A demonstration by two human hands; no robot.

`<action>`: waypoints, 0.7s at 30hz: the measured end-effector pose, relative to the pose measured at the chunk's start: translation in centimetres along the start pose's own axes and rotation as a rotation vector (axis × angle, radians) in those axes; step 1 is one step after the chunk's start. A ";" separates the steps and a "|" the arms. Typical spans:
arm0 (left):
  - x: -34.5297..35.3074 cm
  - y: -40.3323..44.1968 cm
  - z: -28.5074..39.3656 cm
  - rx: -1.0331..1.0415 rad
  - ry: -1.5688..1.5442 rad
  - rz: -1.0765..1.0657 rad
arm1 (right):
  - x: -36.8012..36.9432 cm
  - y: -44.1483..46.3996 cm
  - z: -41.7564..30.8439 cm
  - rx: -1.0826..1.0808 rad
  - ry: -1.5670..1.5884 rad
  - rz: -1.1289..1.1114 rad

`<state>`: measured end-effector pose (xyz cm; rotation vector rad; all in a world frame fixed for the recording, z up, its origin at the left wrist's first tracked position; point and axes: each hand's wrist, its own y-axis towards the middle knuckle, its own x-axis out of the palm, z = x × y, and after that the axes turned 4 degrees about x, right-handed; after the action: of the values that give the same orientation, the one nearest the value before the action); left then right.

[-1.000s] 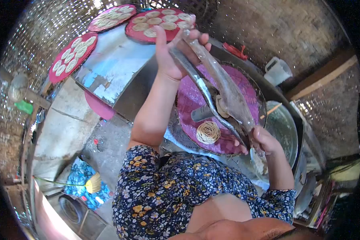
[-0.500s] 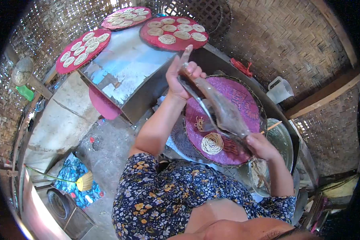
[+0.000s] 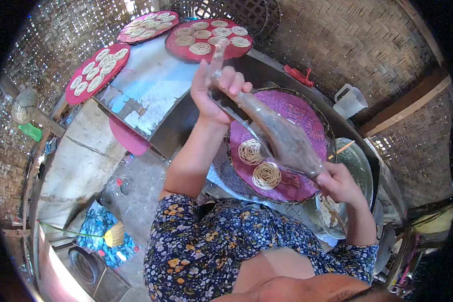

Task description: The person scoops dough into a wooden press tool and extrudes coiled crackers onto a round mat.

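My left hand (image 3: 215, 98) wraps round the upper end of a long wooden hand press (image 3: 284, 136), which slants across the view. A thin metal edge runs along its near side. My right hand (image 3: 341, 185) is closed round its lower end. Below the press lies a round tray (image 3: 302, 108) lined with a pink-purple patterned sheet. On the tray are two flat coils of pale dough strands, a finished-looking round coil (image 3: 267, 175) and another coil (image 3: 250, 151) beside it. The middle of the press hides part of the tray.
Three round pink trays with pale coils, including one tray (image 3: 173, 48), rest on a worn table (image 3: 151, 85). A large metal basin (image 3: 360, 161) is at right, near a clear plastic jug (image 3: 350, 102) and a red bag (image 3: 298, 75). A broom (image 3: 114, 234) lies at lower left.
The upper coil has grown from a small loose tangle of strands into a round coil. The press and both hands have shifted slightly relative to the tray.
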<state>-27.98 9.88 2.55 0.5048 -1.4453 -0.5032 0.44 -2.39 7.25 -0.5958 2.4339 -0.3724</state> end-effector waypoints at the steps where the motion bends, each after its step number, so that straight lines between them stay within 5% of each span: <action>1: -0.1 0.2 0.0 -0.003 -0.030 -0.017 | -0.3 -0.4 -0.4 0.034 -0.029 0.014; 10: 1.0 2.5 3.0 0.012 0.018 -0.136 | 1.4 2.0 -2.1 -0.206 -0.068 0.121; 21: 1.1 -0.5 -0.3 -0.061 0.011 0.052 | 0.8 -0.4 1.0 -0.086 -0.060 0.065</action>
<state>-27.59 8.84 3.16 0.4200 -1.4250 -0.5008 0.62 -3.28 6.22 -0.5550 2.4145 -0.2216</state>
